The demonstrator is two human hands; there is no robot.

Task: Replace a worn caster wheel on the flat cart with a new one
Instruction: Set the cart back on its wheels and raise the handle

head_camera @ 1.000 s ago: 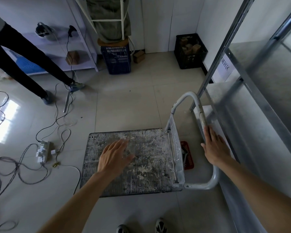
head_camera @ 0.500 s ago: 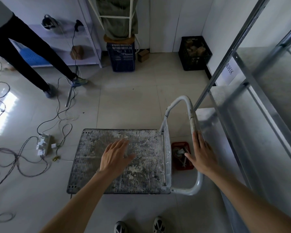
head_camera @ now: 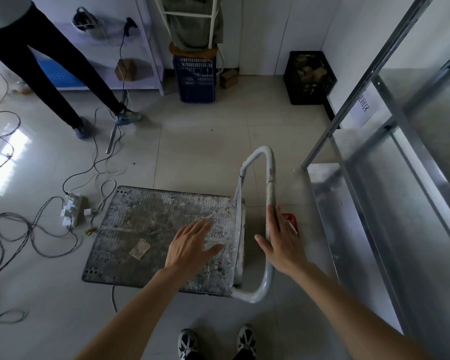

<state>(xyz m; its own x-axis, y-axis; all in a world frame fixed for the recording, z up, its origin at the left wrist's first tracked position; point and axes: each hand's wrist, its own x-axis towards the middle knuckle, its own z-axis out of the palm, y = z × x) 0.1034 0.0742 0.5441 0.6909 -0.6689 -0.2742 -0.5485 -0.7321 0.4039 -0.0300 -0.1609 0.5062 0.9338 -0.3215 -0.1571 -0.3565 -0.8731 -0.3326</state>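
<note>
Head view, flat cart (head_camera: 146, 229) sitting on the tile floor, left hand (head_camera: 190, 246) reaching over its dirty deck with fingers spread wide and holding nothing, right hand (head_camera: 281, 242) resting straight fingers against the grey handle (head_camera: 270, 183), red tray (head_camera: 292, 222) peeking out behind the right hand

floor: pale tiles (head_camera: 203, 141) | walls: white | right: metal shelving (head_camera: 400, 162) | back: blue crate (head_camera: 195, 79)

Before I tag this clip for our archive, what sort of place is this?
Probably a storeroom or workshop back room. Metal shelving lines the right side, plastic crates of odds and ends stand by the far wall, and a dirty flat cart sits on the tiled floor beside a power strip with loose cables.
</note>
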